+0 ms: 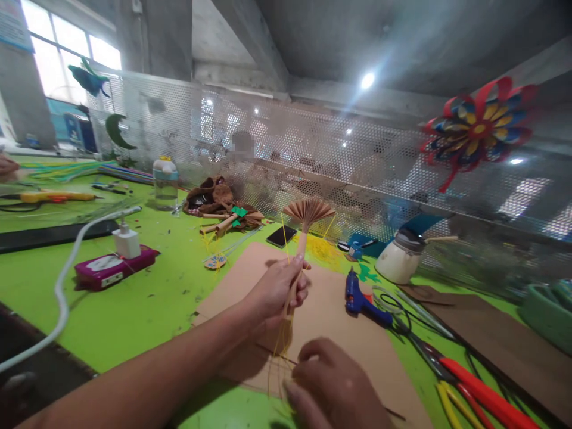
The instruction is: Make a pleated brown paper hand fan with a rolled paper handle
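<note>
A round white ceiling light [367, 80] is glaring with a bluish streak beneath a dim grey ceiling, pale windows [67, 39] are washing out, the lower hand [335, 381] is blurring, and wide-angle distortion is stretching the edges.

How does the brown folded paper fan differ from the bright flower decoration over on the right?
The paper fan is plain brown, while the flower decoration is red, blue and yellow.
The paper fan opens into a partial spread of narrow pleats; the flower decoration is a full round of looped petals.
The paper fan's stem is held in the left hand, whereas the flower decoration is up against the mesh screen.
Both spread outward from a centre.
</note>
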Available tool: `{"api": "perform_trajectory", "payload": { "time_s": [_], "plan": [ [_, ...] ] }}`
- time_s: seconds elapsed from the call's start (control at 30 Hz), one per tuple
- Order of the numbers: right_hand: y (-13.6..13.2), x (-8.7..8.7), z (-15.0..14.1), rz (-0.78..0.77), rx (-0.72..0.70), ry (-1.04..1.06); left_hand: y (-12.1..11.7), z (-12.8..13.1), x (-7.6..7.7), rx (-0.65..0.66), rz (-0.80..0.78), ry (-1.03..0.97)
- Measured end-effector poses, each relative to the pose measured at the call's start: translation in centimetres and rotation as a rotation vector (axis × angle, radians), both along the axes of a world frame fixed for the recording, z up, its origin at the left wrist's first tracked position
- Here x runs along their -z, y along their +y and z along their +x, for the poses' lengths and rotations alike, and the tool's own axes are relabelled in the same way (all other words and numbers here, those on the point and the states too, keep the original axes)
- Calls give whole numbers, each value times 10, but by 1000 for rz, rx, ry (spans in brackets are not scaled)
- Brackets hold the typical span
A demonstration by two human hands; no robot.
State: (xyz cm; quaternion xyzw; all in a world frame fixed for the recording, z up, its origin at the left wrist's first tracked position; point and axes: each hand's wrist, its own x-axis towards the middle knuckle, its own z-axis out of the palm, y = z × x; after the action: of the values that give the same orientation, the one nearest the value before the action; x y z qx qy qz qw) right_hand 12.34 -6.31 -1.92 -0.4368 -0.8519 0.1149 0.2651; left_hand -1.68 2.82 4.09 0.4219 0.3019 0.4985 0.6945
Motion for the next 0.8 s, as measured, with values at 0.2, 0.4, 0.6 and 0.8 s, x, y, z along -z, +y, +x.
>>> {"api": "perform_trajectory", "payload": {
  "time_s": [0.2, 0.4, 0.6, 0.8],
  "plan": [
    [32, -33, 31, 111, 234, 359, -5, 3, 7, 56, 79, 90],
    [47, -44, 33, -287, 257, 962, -15, 11, 17, 201, 111, 203],
    [55, -67, 39, -329, 186, 1421, -27, 14, 12, 273, 151, 349],
    [58, -76, 50, -176, 230, 1500, -31, 12, 9, 337, 150, 399]
  ]
}}
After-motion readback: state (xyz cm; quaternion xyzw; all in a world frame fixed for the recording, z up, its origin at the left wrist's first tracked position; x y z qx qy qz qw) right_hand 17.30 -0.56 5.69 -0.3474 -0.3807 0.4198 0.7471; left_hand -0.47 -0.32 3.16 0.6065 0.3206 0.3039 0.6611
